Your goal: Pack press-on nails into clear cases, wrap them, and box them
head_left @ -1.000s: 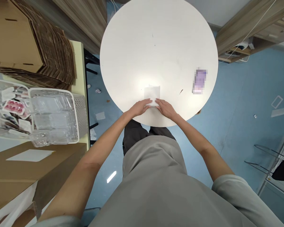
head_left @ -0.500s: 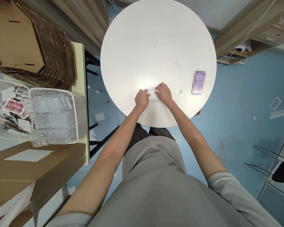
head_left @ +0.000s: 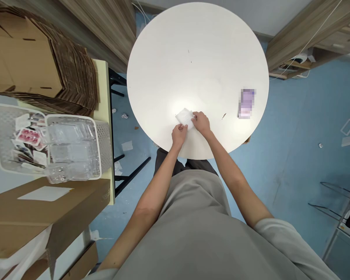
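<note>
A small folded white sheet (head_left: pixel 184 116), thin like tissue, lies at an angle near the close edge of the round white table (head_left: pixel 204 42). My left hand (head_left: pixel 179 135) pinches its lower corner between thumb and fingers. At its right corner my right hand (head_left: pixel 202 123) also has thumb and fingers closed on the sheet. Part of the sheet's right and lower edges is hidden by my fingers. A blurred purple rectangular item (head_left: pixel 247 103) rests on the table further right.
To my left, a side table (head_left: pixel 112 155) bears a stack of flat cardboard (head_left: pixel 26 62), white baskets (head_left: pixel 105 147) with clear plastic boxes and small cards, and a large cardboard box (head_left: pixel 84 206). Paper scraps (head_left: pixel 127 146) litter the blue floor. A wooden cabinet (head_left: pixel 297 35) stands at back right.
The sheet has turned from lying square to lying diagonally. My left hand has moved from its left side down to its lower corner. My right hand has shifted slightly down the right side.
</note>
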Demonstrator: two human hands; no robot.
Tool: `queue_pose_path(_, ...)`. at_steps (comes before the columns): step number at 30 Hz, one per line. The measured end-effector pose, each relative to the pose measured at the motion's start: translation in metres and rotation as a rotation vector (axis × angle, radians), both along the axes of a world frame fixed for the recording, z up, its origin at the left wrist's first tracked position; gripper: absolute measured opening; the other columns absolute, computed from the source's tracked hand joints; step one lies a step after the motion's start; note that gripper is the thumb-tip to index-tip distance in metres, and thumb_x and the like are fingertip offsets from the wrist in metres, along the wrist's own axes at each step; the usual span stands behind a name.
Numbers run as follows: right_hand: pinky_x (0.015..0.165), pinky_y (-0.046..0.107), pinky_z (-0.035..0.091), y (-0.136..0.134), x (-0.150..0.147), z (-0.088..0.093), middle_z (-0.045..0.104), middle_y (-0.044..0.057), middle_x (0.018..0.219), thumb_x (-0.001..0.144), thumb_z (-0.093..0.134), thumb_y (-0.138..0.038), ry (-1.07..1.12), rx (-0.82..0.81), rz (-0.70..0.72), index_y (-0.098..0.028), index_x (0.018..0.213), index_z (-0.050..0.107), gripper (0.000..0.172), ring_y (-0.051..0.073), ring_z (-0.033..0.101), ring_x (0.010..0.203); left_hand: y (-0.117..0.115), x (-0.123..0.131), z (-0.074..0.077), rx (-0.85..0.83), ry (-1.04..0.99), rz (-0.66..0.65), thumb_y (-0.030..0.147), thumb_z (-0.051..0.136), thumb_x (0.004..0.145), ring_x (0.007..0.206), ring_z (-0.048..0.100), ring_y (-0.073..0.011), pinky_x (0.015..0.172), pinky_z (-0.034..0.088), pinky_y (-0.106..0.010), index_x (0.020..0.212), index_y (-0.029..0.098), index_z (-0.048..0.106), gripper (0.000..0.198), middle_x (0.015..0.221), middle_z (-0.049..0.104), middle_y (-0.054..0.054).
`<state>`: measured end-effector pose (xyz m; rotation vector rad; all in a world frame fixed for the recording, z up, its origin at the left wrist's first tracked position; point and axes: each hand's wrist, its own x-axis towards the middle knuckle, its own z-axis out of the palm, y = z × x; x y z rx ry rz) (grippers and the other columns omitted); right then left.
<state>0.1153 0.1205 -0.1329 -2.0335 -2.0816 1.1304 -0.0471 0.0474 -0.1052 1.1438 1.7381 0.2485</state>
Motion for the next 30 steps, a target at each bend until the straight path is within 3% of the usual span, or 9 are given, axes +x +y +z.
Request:
queue_pose_path(3, 0.108, 0.055, 0.069, -0.031, -0.004, -0.002, 0.080, 0.019, 0.131, 0.113, 0.055, -0.036, 0.043, 0.036, -0.162, -0.017, 0.148, 0.077, 0.046, 0.033, 0.082, 0.111, 0.007, 0.003, 0.004, -0.010, 0.038, 0.183, 0.036, 0.060, 0.112, 0.129, 0.079, -0.0311, 0.111, 0.063, -0.046, 0.155, 0.017, 0.067, 0.047, 0.148, 0.077, -0.020)
queue_pose_path(7, 0.104, 0.053, 0.071, -0.046, -0.025, -0.006, 0.086, 0.018, 0.126, 0.116, 0.049, -0.046, 0.106, 0.031, -0.283, -0.020, 0.145, 0.081, 0.050, 0.032, 0.086, 0.109, 0.017, -0.016, 0.005, 0.042, 0.123, 0.189, 0.030, 0.060, 0.110, 0.126, 0.078, -0.0304, 0.115, 0.063, -0.048, 0.152, 0.019, 0.070, 0.044, 0.146, 0.074, -0.019)
queue_pose_path(10, 0.110, 0.051, 0.068, -0.020, -0.059, -0.006, 0.085, 0.019, 0.133, 0.117, 0.052, -0.042, 0.089, -0.007, -0.262, -0.019, 0.150, 0.079, 0.049, 0.032, 0.086, 0.118, 0.039, -0.046, 0.002, 0.034, 0.208, 0.130, 0.029, 0.058, 0.112, 0.129, 0.077, -0.0295, 0.117, 0.061, -0.044, 0.159, 0.019, 0.067, 0.049, 0.148, 0.071, -0.019)
queue_pose_path(13, 0.116, 0.049, 0.065, 0.025, -0.101, -0.005, 0.085, 0.017, 0.136, 0.114, 0.059, -0.035, 0.105, -0.050, -0.261, -0.019, 0.153, 0.079, 0.046, 0.032, 0.084, 0.124, 0.077, -0.085, -0.002, 0.036, 0.262, 0.118, 0.029, 0.059, 0.111, 0.128, 0.076, -0.0293, 0.116, 0.058, -0.040, 0.160, 0.017, 0.067, 0.051, 0.147, 0.072, -0.019)
queue_pose_path(19, 0.120, 0.045, 0.058, 0.099, -0.166, 0.001, 0.088, 0.011, 0.126, 0.109, 0.069, -0.027, 0.262, -0.043, -0.416, -0.017, 0.144, 0.082, 0.039, 0.028, 0.080, 0.124, 0.153, -0.147, -0.010, 0.140, 0.243, 0.191, 0.023, 0.069, 0.105, 0.115, 0.073, -0.0285, 0.110, 0.056, -0.039, 0.127, 0.018, 0.080, 0.025, 0.127, 0.073, -0.013)
queue_pose_path(23, 0.115, 0.045, 0.058, 0.113, -0.182, 0.007, 0.087, 0.011, 0.119, 0.108, 0.067, -0.026, 0.252, -0.027, -0.445, -0.016, 0.137, 0.084, 0.035, 0.028, 0.079, 0.116, 0.175, -0.157, -0.011, 0.133, 0.223, 0.225, 0.019, 0.073, 0.101, 0.112, 0.069, -0.0287, 0.104, 0.056, -0.038, 0.116, 0.020, 0.078, 0.017, 0.121, 0.072, -0.012)
queue_pose_path(27, 0.108, 0.043, 0.059, 0.114, -0.184, 0.017, 0.085, 0.010, 0.110, 0.107, 0.062, -0.027, 0.188, -0.015, -0.405, -0.017, 0.126, 0.085, 0.031, 0.027, 0.077, 0.106, 0.178, -0.155, -0.004, 0.090, 0.236, 0.233, 0.020, 0.072, 0.102, 0.116, 0.070, -0.0288, 0.102, 0.056, -0.038, 0.117, 0.021, 0.079, 0.016, 0.127, 0.073, -0.012)
queue_pose_path(30, 0.104, 0.043, 0.058, 0.116, -0.187, 0.027, 0.083, 0.010, 0.101, 0.106, 0.063, -0.026, 0.088, -0.029, -0.348, -0.019, 0.107, 0.083, 0.021, 0.029, 0.076, 0.100, 0.181, -0.157, 0.005, 0.015, 0.239, 0.213, 0.023, 0.075, 0.103, 0.120, 0.073, -0.0296, 0.102, 0.057, -0.039, 0.117, 0.022, 0.079, 0.014, 0.132, 0.076, -0.012)
